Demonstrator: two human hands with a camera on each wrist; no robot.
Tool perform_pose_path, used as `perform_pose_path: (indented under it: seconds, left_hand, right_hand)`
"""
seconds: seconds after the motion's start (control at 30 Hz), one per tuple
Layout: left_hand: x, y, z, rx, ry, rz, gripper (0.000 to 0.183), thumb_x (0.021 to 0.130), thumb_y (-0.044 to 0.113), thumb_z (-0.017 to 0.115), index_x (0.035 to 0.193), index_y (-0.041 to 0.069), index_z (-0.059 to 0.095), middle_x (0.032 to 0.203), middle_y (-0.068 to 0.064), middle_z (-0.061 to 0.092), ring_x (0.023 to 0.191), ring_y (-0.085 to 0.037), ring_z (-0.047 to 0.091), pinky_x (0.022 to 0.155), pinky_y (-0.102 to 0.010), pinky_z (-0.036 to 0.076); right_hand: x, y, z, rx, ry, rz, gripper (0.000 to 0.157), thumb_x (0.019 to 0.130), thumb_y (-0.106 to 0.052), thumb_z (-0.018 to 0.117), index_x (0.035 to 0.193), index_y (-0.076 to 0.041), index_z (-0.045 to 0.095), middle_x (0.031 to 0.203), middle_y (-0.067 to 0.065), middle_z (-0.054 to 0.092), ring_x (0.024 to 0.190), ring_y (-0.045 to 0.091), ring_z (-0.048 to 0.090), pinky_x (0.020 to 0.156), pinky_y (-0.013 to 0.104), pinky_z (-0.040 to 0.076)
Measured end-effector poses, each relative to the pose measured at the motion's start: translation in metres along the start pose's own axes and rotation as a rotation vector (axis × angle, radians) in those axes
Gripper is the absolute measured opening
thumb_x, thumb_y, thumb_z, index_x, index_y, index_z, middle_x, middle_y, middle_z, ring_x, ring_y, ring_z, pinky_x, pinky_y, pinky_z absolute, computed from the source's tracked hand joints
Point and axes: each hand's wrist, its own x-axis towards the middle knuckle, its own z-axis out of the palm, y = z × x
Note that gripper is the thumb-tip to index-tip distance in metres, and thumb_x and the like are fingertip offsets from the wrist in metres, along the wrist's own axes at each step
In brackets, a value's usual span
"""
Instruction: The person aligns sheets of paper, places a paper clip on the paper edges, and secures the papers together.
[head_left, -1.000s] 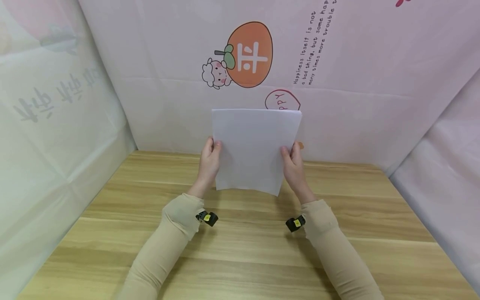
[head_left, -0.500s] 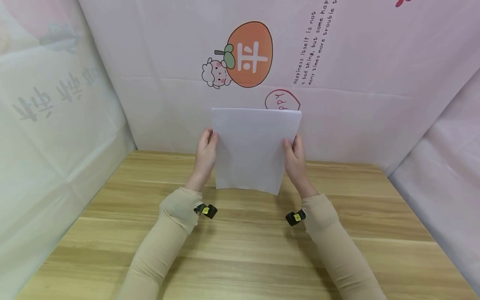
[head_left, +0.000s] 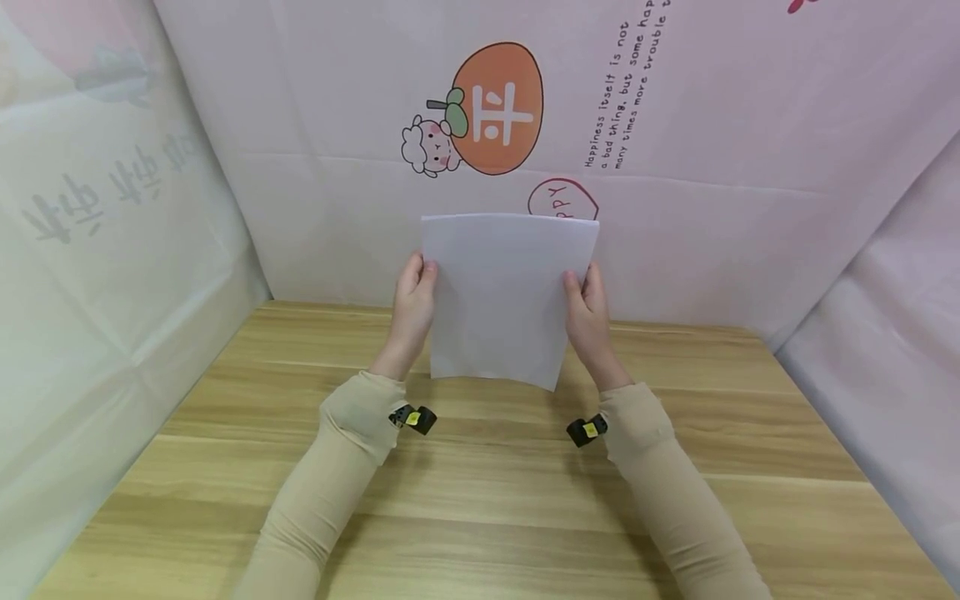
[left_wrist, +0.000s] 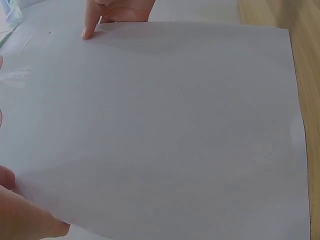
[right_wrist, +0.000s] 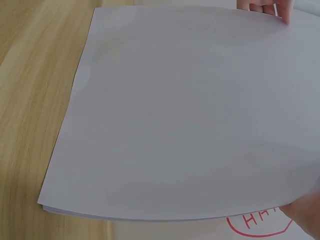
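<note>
A stack of blank white paper sheets (head_left: 498,304) stands upright near the back of the table, facing me. My left hand (head_left: 411,310) grips its left edge above mid-height, thumb on the near face and fingers behind. On the opposite edge my right hand (head_left: 588,321) holds it the same way. The right wrist view shows layered sheet edges along the paper's (right_wrist: 175,110) side, with a slight bend across it. In the left wrist view the paper (left_wrist: 165,120) fills most of the picture, and the left thumb (left_wrist: 30,215) lies at the lower left.
The wood-grain table (head_left: 480,508) stretches below the paper. Behind it hangs a pale printed cloth (head_left: 330,225) with an orange fruit drawing (head_left: 517,142) and lettering. Cloth walls (head_left: 112,300) close in both sides. Small black wrist cameras (head_left: 423,419) stick out from the beige sleeves.
Both hands have slid up along the paper's side edges, mostly in the first half second. The paper itself has hardly moved; its top edge now bows slightly.
</note>
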Motion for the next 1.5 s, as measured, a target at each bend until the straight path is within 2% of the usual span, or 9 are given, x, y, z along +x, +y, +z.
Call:
perform_pose_path:
  seconds: [0.3, 0.53, 0.77, 0.9, 1.1, 1.27, 1.37, 1.5]
  left_hand:
    - [-0.004, 0.006, 0.000, 0.000, 0.013, 0.005, 0.033, 0.103, 0.011, 0.033, 0.129, -0.001, 0.048, 0.126, -0.015, 0.053, 0.116, -0.019, 0.048, 0.103, -0.037, 0.037]
    - [-0.007, 0.008, -0.001, -0.006, -0.004, -0.004, 0.033, 0.103, 0.014, 0.033, 0.129, -0.002, 0.047, 0.120, -0.011, 0.051, 0.110, -0.014, 0.046, 0.097, -0.031, 0.037]
    - [-0.006, 0.000, -0.003, -0.022, -0.012, -0.022, 0.034, 0.103, 0.016, 0.036, 0.131, -0.002, 0.046, 0.127, -0.016, 0.052, 0.117, -0.020, 0.047, 0.104, -0.036, 0.036]
    - [-0.007, -0.007, -0.005, -0.005, -0.020, -0.055, 0.035, 0.101, 0.016, 0.042, 0.131, -0.001, 0.045, 0.127, -0.016, 0.053, 0.116, -0.022, 0.051, 0.102, -0.038, 0.039]
    - [-0.008, -0.021, -0.009, 0.031, -0.029, -0.095, 0.033, 0.098, 0.013, 0.050, 0.127, -0.003, 0.047, 0.125, -0.018, 0.055, 0.113, -0.024, 0.053, 0.099, -0.038, 0.042]
    - [-0.009, -0.031, -0.011, 0.046, -0.033, -0.122, 0.031, 0.096, 0.007, 0.052, 0.123, -0.006, 0.048, 0.126, -0.021, 0.054, 0.116, -0.028, 0.053, 0.102, -0.040, 0.041]
    - [-0.011, -0.036, -0.013, 0.093, -0.054, -0.136, 0.032, 0.096, 0.004, 0.051, 0.125, -0.007, 0.047, 0.126, -0.023, 0.054, 0.116, -0.030, 0.052, 0.103, -0.040, 0.041]
    - [-0.013, -0.042, -0.015, 0.154, -0.080, -0.140, 0.034, 0.094, 0.002, 0.052, 0.127, -0.007, 0.047, 0.123, -0.025, 0.056, 0.113, -0.031, 0.053, 0.099, -0.041, 0.043]
  right_hand:
    - [0.002, -0.003, 0.003, 0.019, 0.004, -0.009, 0.039, 0.103, -0.022, 0.035, 0.138, -0.005, 0.033, 0.122, 0.006, 0.050, 0.111, 0.016, 0.052, 0.089, 0.028, 0.044]
    - [0.000, -0.006, 0.004, 0.007, 0.012, -0.001, 0.038, 0.103, -0.022, 0.035, 0.137, -0.005, 0.034, 0.121, 0.006, 0.051, 0.109, 0.015, 0.053, 0.088, 0.028, 0.045]
    - [-0.001, 0.001, 0.003, -0.012, 0.005, 0.017, 0.038, 0.103, -0.023, 0.037, 0.135, -0.004, 0.036, 0.121, 0.008, 0.051, 0.109, 0.015, 0.053, 0.087, 0.028, 0.045]
    - [-0.004, 0.008, 0.000, -0.019, -0.014, 0.054, 0.041, 0.101, -0.022, 0.043, 0.137, -0.005, 0.035, 0.125, 0.011, 0.050, 0.111, 0.015, 0.053, 0.091, 0.027, 0.045]
    - [-0.012, 0.013, -0.005, 0.014, -0.056, 0.148, 0.046, 0.098, -0.011, 0.049, 0.140, -0.001, 0.031, 0.132, 0.013, 0.046, 0.116, 0.014, 0.050, 0.095, 0.020, 0.043]
    - [-0.019, 0.008, -0.005, -0.013, -0.095, 0.169, 0.048, 0.097, -0.006, 0.050, 0.140, 0.002, 0.031, 0.134, 0.018, 0.045, 0.118, 0.016, 0.050, 0.094, 0.017, 0.043]
    - [-0.022, 0.010, -0.005, -0.038, -0.117, 0.181, 0.050, 0.096, -0.004, 0.051, 0.141, 0.002, 0.030, 0.137, 0.020, 0.044, 0.122, 0.022, 0.049, 0.097, 0.021, 0.043]
    - [-0.025, 0.015, -0.007, -0.066, -0.148, 0.201, 0.054, 0.095, -0.002, 0.053, 0.143, 0.001, 0.029, 0.140, 0.022, 0.043, 0.127, 0.032, 0.046, 0.104, 0.035, 0.041]
